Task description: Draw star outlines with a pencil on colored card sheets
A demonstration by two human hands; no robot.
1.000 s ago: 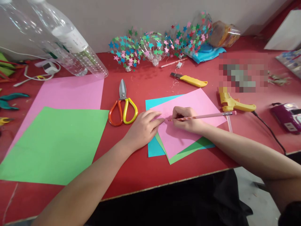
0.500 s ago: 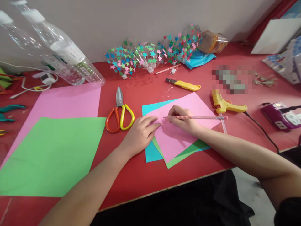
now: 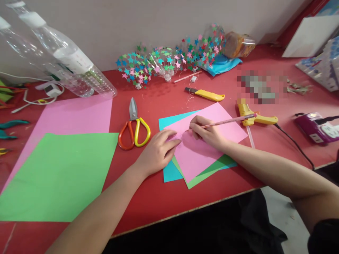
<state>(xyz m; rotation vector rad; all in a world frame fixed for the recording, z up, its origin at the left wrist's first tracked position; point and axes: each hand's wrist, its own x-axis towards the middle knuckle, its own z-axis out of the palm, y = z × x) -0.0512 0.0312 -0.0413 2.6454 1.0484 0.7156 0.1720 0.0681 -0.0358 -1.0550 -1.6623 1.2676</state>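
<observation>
Pencil (image 3: pixel 233 120) swung, axis slanting, tip leftward; right hand's grip (image 3: pixel 208 133) clamped on it; left hand's (image 3: pixel 159 150) apart.

Soft shadows, pale glare at right

- paper stack (image 3: pixel 196 158) before me
- scissors (image 3: pixel 134 114) left of it
- loose sheets (image 3: pixel 63 176) left of scissors
- cutter (image 3: pixel 209 95) behind stack
- glue gun (image 3: pixel 262 119) right of stack

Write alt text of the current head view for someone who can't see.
A person's right hand holds a pencil over a pink sheet; the left hand rests on its edge. A blue sheet and a green sheet lie beneath, on a red table, scissors to the left, a yellow glue gun to the right.
</observation>
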